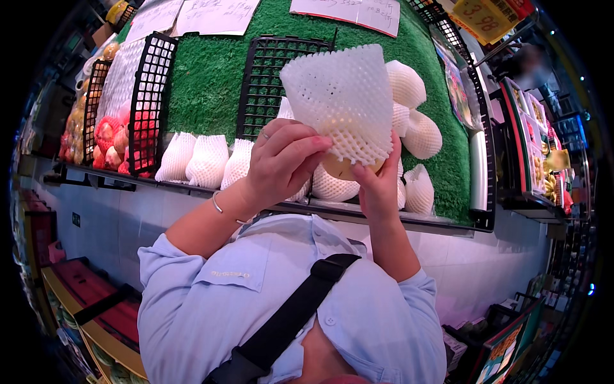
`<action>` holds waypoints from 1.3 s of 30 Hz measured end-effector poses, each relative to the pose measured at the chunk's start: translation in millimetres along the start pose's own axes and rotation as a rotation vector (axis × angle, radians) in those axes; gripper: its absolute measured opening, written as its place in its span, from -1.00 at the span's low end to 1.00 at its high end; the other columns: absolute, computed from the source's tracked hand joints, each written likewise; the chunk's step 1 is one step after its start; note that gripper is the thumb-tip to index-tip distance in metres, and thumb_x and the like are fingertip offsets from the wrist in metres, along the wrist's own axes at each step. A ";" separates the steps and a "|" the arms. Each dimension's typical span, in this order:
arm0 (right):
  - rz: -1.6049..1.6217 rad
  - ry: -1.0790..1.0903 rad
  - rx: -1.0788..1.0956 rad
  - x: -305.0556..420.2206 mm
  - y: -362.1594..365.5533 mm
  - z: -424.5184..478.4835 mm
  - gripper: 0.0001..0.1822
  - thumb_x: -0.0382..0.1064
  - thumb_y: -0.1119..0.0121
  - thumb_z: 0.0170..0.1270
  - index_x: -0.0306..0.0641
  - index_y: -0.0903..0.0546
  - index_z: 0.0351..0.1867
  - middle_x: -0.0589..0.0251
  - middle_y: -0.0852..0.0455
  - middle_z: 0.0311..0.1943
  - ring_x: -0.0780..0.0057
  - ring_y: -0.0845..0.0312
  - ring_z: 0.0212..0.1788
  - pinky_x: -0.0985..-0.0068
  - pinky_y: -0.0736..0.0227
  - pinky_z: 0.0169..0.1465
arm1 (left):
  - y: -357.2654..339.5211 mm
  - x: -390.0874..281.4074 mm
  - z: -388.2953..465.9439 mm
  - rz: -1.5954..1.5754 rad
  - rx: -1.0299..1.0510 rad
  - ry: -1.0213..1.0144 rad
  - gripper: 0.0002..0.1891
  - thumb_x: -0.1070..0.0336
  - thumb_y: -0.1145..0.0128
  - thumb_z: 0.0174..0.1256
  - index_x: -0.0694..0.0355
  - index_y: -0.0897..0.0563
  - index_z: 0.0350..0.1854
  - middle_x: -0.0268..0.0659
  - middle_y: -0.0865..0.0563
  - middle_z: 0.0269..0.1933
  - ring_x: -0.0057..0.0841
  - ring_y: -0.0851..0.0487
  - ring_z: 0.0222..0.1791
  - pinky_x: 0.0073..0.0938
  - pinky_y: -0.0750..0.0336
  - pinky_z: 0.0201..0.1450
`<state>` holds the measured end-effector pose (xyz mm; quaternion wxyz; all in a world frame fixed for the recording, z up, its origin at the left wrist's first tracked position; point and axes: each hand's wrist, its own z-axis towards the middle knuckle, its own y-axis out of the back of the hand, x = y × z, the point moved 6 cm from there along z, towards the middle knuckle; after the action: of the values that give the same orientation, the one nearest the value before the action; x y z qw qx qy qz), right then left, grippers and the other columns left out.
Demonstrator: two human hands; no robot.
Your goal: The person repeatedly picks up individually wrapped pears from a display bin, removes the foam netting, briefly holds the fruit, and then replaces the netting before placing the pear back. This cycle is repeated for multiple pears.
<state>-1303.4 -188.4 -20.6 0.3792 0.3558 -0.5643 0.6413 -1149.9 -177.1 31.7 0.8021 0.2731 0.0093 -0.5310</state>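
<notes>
In front of my chest, my right hand (379, 185) holds a pale yellow round fruit (339, 169) from its right side. A white foam net sleeve (340, 91) covers most of the fruit and flares out flat beyond it, away from me. The fruit's near end shows bare below the sleeve's edge. My left hand (285, 156) pinches the sleeve's left edge between thumb and fingers. Behind and beneath my hands, several net-wrapped fruits (208, 161) stand in a row along the front of the display stand. More wrapped fruits (421, 134) lie just right of the sleeve.
Green artificial turf (206, 81) covers the stand. A black plastic grid divider (266, 72) stands behind my left hand; another (151, 101) borders red-netted fruit (110, 139) at left. Handwritten paper signs (216, 14) lie at the back. A clear plastic roll (478, 170) lies along the right edge.
</notes>
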 end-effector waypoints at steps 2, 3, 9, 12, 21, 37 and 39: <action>-0.004 0.005 -0.036 0.0 0.0 0.6 -0.08 -0.41 -0.24 -0.20 -0.17 0.03 0.24 0.16 -0.24 0.11 0.32 -0.24 0.14 0.37 -0.29 0.13 | -1.0 -4.5 -3.1 -0.031 -0.047 -0.069 -0.80 0.44 -0.23 -0.14 0.17 -0.57 -0.38 -0.36 -0.57 -0.41 -0.38 -0.54 -0.41 -0.46 -0.45 -0.32; 0.000 0.003 -0.067 -1.1 0.3 0.7 -0.08 -0.43 -0.22 -0.20 -0.17 0.03 0.24 0.17 -0.23 0.11 0.32 -0.24 0.14 0.36 -0.31 0.12 | -2.6 -17.8 -0.1 -0.049 0.051 -0.129 -0.83 0.44 -0.23 -0.12 0.16 -0.57 -0.40 -0.38 -0.57 -0.43 -0.40 -0.55 -0.41 -0.43 -0.46 -0.32; 0.088 -0.018 -0.061 -1.2 6.5 0.4 -0.08 -0.47 -0.14 -0.23 -0.14 0.04 0.25 0.17 -0.23 0.12 0.31 -0.23 0.16 0.35 -0.36 0.10 | -3.9 5.9 -2.6 -0.095 -0.019 0.110 -0.56 0.25 -0.26 -0.06 0.27 -0.44 -0.10 -0.15 -0.50 -0.11 -0.27 -0.46 -0.08 -0.34 -0.39 -0.05; 0.097 -0.024 -0.050 -6.6 11.8 4.7 -0.08 -0.47 -0.15 -0.22 -0.15 0.05 0.26 0.18 -0.23 0.13 0.32 -0.21 0.18 0.35 -0.31 0.13 | -20.0 17.4 -6.7 -0.113 0.210 0.178 -0.38 0.22 -0.32 -0.12 0.36 -0.35 0.02 -0.08 -0.44 -0.07 -0.19 -0.42 -0.03 -0.31 -0.37 -0.01; 0.171 -0.101 -0.020 -14.9 9.1 0.2 -0.11 -0.34 -0.22 -0.11 -0.16 0.05 0.26 0.16 -0.23 0.12 0.32 -0.19 0.18 0.35 -0.21 0.19 | -12.9 19.6 -10.9 -0.044 0.025 0.016 -0.55 0.55 -0.20 -0.17 0.30 -0.43 -0.10 -0.10 -0.52 -0.19 -0.22 -0.54 -0.30 -0.42 -0.49 -0.33; 0.148 -0.120 -0.046 -17.7 -6.0 -2.4 -0.20 -0.09 -0.16 0.11 -0.15 0.13 0.22 0.08 -0.20 0.10 0.29 -0.23 0.15 0.35 -0.43 0.01 | -31.6 -0.7 -8.9 -0.165 0.047 0.088 -0.19 0.38 -0.37 -0.36 0.09 -0.30 0.14 0.04 -0.21 0.15 -0.04 -0.30 0.11 -0.18 -0.33 0.06; 0.062 -0.076 -0.027 -17.5 -10.4 -6.2 -0.20 -0.07 -0.12 0.15 -0.17 0.16 0.22 0.08 -0.19 0.10 0.31 -0.21 0.15 0.40 -0.40 0.01 | -38.8 2.8 -14.3 -0.103 0.075 0.106 0.04 0.24 -0.44 -0.33 0.09 0.02 0.25 0.08 -0.08 0.21 0.06 -0.10 0.23 -0.08 -0.17 0.18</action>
<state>-1286.3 -182.9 -32.0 0.3423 0.3573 -0.5975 0.6310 -1178.0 -184.2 2.1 0.7613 0.3297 0.0462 -0.5565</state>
